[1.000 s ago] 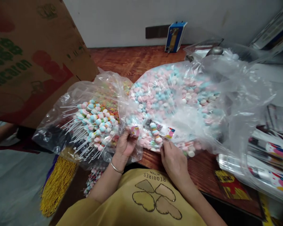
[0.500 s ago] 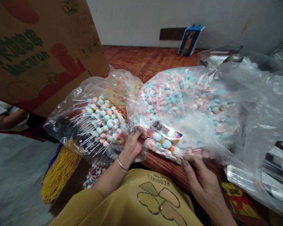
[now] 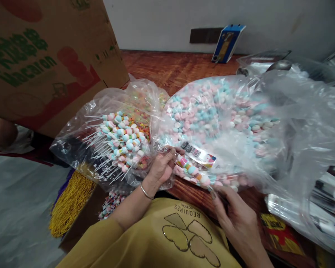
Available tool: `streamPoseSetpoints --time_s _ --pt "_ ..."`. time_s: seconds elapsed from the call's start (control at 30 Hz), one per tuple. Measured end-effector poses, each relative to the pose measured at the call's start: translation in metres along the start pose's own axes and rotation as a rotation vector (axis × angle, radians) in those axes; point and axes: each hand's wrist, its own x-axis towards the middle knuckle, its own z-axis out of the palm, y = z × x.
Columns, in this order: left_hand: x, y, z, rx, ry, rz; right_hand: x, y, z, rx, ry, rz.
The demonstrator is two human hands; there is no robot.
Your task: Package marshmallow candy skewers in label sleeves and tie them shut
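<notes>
A candy skewer [image 3: 192,170] of pastel and orange pieces slants between my two hands, a clear wrapper around its upper left end. My left hand [image 3: 163,165], with a bangle on the wrist, pinches the wrapper at that end. At the lower right end, my right hand [image 3: 231,208] grips the stick between thumb and fingers. Just behind the skewer a printed clear wrapper [image 3: 199,154] lies on a big plastic bag of pink, blue and white candies [image 3: 195,111]. Left of my left hand, a pile of finished skewers [image 3: 123,139] rests on another clear bag, white sticks pointing left.
A large cardboard box [image 3: 53,67] stands at the left. Behind the bags is a blue device [image 3: 228,44] on the wooden table [image 3: 156,67]. Printed wrappers [image 3: 329,212] lie at the right. Gold tassels [image 3: 69,204] hang at lower left. Another person's arm shows at the left edge.
My right hand and the skewer's lower end have shifted slightly left. The wrapper end in my left hand has moved a little right. The person's arm at the left edge has moved.
</notes>
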Motion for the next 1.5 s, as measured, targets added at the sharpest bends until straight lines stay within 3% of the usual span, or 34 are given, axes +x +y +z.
streamPoseSetpoints --time_s 0.13,0.2,0.27,0.4,0.47,0.53,0.73,0.83,0.9,1.03,1.1,1.17,1.23,1.4,1.5 --pt "0.000 -0.003 0.014 -0.094 0.009 -0.055 -0.006 0.001 0.019 -0.105 0.116 -0.045" --pt "0.000 -0.003 0.023 -0.138 0.037 -0.061 -0.009 0.000 0.026 -0.059 0.139 0.026" --pt "0.000 -0.004 0.032 -0.178 0.071 -0.067 -0.010 -0.003 0.031 0.158 0.071 0.222" --pt "0.001 -0.007 0.041 -0.215 0.053 -0.081 -0.008 -0.011 0.042 0.942 -0.210 0.777" --pt "0.002 -0.011 0.042 -0.209 0.045 -0.094 -0.008 -0.013 0.047 1.145 -0.260 0.891" --pt "0.003 -0.014 0.041 -0.185 0.051 -0.087 -0.009 -0.013 0.050 1.041 -0.202 0.814" --pt "0.001 -0.020 0.045 -0.120 0.095 -0.065 -0.008 -0.001 0.053 0.101 0.117 0.140" --pt "-0.001 -0.020 0.046 -0.115 0.072 -0.087 -0.003 0.000 0.052 -0.002 0.122 0.118" --pt "-0.003 -0.021 0.047 -0.120 0.031 -0.099 0.002 -0.003 0.051 0.210 0.039 0.269" --pt "-0.003 -0.020 0.044 -0.156 -0.032 -0.129 0.010 -0.010 0.048 1.079 -0.223 0.734" --pt "-0.002 -0.021 0.042 -0.187 -0.044 -0.169 0.012 -0.012 0.048 1.386 -0.310 0.853" --pt "-0.001 -0.021 0.040 -0.213 -0.051 -0.208 0.012 -0.013 0.048 1.473 -0.360 0.874" --pt "0.000 -0.022 0.040 -0.218 -0.046 -0.221 0.011 -0.013 0.050 1.317 -0.328 0.801" --pt "0.001 -0.022 0.046 -0.153 0.040 -0.200 0.007 -0.006 0.053 0.211 0.002 0.215" --pt "-0.001 -0.022 0.051 -0.118 0.084 -0.179 0.007 -0.003 0.052 -0.125 0.058 0.029"
